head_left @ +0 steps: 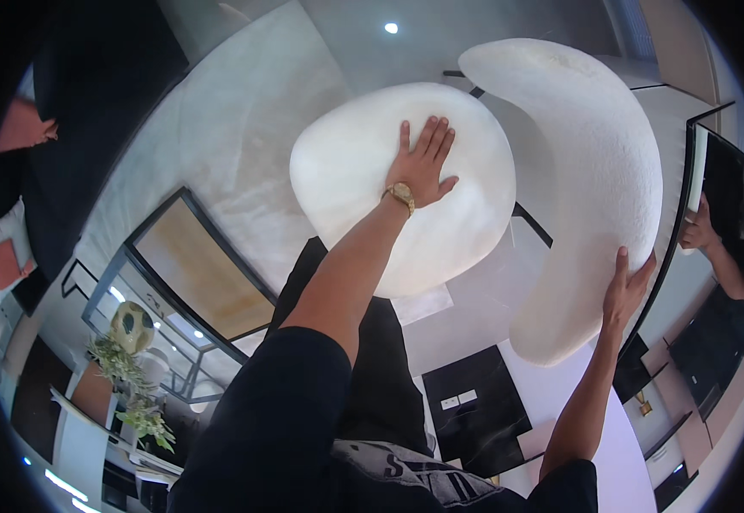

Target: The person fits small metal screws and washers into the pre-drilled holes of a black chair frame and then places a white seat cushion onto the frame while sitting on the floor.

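Observation:
A white, fuzzy-looking chair stands in the middle of the head view, with a rounded seat (338,171) and a separate curved backrest (599,154) to its right. My left hand (428,162) lies flat on the seat, fingers spread and thumb out, holding nothing; a gold-coloured watch (401,197) is on that wrist. On the right, my right hand (624,286) grips the outer edge of the backrest near its lower end. Its thumb side shows, while some fingers are partly hidden round the edge. Dark metal bars of the chair's frame (533,222) show between seat and backrest.
A black-framed mirror (688,205) stands close beside the backrest, reflecting my right hand. To the left are a black-framed low table (205,269), a vase (132,327) and green plants (120,363). A red cushion (4,261) lies farther left. A pale rug (218,128) covers the floor.

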Available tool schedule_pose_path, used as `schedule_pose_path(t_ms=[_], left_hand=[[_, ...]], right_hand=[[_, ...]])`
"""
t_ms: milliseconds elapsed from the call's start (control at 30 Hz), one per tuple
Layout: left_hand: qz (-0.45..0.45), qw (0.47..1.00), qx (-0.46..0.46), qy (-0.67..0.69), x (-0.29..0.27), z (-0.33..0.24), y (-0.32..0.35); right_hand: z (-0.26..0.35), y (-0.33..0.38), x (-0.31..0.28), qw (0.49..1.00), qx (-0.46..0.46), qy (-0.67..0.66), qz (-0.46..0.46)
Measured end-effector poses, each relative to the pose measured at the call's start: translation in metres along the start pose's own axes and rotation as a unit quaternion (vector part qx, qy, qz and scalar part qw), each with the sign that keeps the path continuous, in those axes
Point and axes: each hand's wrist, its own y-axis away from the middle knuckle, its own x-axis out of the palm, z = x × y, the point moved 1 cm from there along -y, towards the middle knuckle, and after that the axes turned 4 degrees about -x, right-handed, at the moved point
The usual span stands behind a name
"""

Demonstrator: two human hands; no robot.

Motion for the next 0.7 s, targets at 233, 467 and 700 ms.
schedule_pose_path(t_ms=[233, 467, 700], left_hand=[[0.038, 0.999, -0.006, 0.022, 0.011, -0.007, -0.007], [0.053, 0.998, -0.010, 0.018, 0.022, -0.008, -0.011], [0.086, 0.996, -0.018, 0.007, 0.034, -0.007, -0.011]], right_hand=[[-0.006, -0.008, 0.004, 1.000, 0.002, -0.023, 0.020], [-0.011, -0.008, 0.002, 0.999, 0.016, -0.019, 0.023], [-0.015, -0.005, 0.005, 0.999, 0.021, -0.027, 0.014]])
